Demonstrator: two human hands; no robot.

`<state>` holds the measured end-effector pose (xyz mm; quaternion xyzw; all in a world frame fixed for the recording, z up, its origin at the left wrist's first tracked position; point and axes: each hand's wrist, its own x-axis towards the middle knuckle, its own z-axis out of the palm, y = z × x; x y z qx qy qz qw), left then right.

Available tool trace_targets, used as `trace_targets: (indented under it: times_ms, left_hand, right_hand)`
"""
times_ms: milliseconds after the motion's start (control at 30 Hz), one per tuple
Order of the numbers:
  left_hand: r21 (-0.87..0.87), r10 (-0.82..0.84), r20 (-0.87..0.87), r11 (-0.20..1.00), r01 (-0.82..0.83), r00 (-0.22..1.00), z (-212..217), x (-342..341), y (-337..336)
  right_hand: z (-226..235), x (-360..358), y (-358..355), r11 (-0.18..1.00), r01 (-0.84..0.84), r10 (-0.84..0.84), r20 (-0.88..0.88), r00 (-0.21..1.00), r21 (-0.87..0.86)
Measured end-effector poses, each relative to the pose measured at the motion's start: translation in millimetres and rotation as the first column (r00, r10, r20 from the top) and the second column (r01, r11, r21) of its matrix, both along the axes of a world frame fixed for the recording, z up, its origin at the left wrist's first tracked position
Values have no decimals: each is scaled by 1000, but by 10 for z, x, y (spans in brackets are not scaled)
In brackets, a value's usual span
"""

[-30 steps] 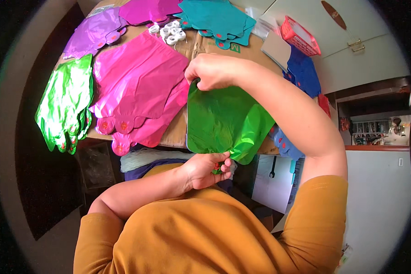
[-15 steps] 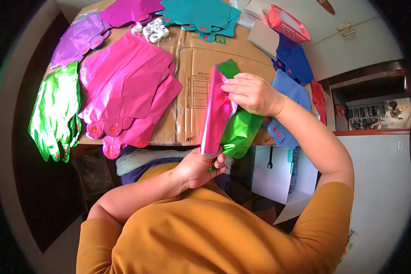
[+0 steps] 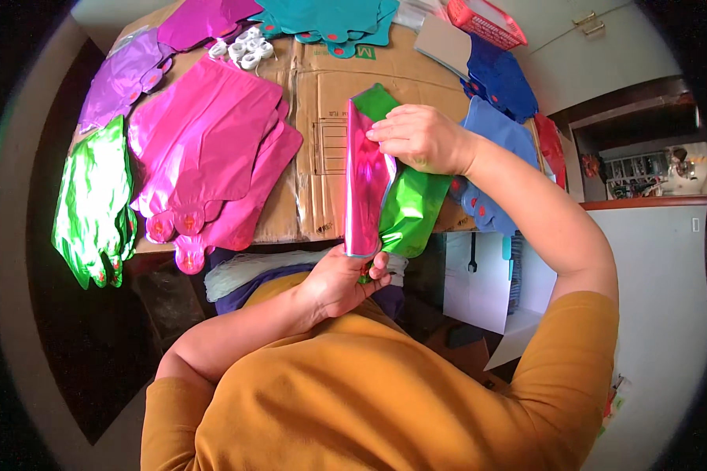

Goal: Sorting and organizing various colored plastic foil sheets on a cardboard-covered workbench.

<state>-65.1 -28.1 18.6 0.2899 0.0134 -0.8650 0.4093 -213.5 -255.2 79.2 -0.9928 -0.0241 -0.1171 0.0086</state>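
Brown printed cardboard (image 3: 330, 102) lies flattened over the table.

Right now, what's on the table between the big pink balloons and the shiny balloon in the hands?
In the head view, only bare brown cardboard lies between the pink foil balloons and the held pink-and-green foil balloon; no other balloon sits there.

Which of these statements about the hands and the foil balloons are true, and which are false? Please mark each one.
1. Both hands hold the green foil balloon, folded so its pink inner side shows. True.
2. The left hand grips its top end. False: it grips the bottom end; the right hand holds the top.
3. A pile of pink foil balloons lies on the cardboard. True.
4. The blue balloons lie at the person's left. False: they lie at the right.
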Motion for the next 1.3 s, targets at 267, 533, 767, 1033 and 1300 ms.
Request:
trace_targets:
  times_ms: [267,533,767,1033,1300]
  left_hand:
    - [-141,-346,54,926,351,937,-7,281,-15]
    - [-425,377,881,360,831,287,1038,882,-645]
    - [-358,882,367,-158,920,294,331,822,-1406]
    - [-319,851,475,-71,945,225,206,877,-1347]
    - [-285,898,393,-85,955,197,231,884,-1280]
  right_hand:
    - [-45,29,-57,998,-50,51,-23,998,22]
    - [-38,-12,-61,998,-67,67,-2,998,-4]
    - [-30,13,-57,998,-62,62,-17,998,-33]
    - [-16,-47,-14,999,-23,22,-7,1000,-38]
    - [301,-507,941,751,654,-637,-160,754,94]
